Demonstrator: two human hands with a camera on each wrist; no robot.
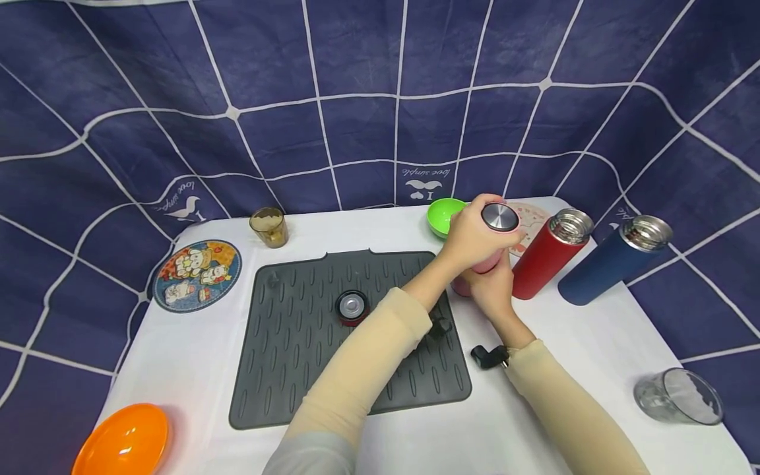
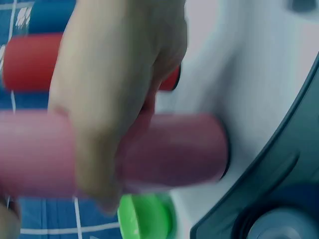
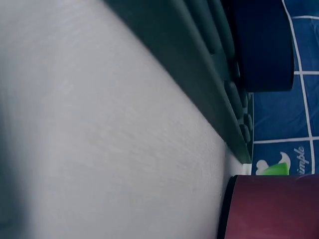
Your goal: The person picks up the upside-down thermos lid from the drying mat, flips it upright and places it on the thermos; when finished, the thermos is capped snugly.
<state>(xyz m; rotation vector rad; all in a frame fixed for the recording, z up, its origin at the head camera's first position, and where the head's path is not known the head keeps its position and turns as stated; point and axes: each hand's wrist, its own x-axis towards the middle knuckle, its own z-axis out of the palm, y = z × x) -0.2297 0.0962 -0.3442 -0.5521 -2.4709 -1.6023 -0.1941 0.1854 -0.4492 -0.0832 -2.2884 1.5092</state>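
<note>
Beside the mat's right edge, a pink vacuum flask (image 2: 174, 154) stands upright, its dark base at the white tabletop. My left hand (image 1: 469, 237) grips its pink-edged lid (image 1: 500, 216) from above, fingers round the side and the silver top showing. Lower down, my right hand (image 1: 494, 290) wraps round the body; its fingers cross the flask in the left wrist view. Just right of it are an uncapped red flask (image 1: 549, 257) and an uncapped blue flask (image 1: 611, 267). In the right wrist view only the flask's lower part (image 3: 274, 209) appears, the hand out of frame.
A black-and-red lid (image 1: 351, 307) lies on the grey ribbed mat (image 1: 285, 369). Behind the hands sit a green bowl (image 1: 442, 218) and a pale round mat (image 1: 531, 221). Around the table are a brown glass (image 1: 270, 227), a picture mat (image 1: 196, 274), an orange bowl (image 1: 125, 442) and a clear glass (image 1: 677, 396).
</note>
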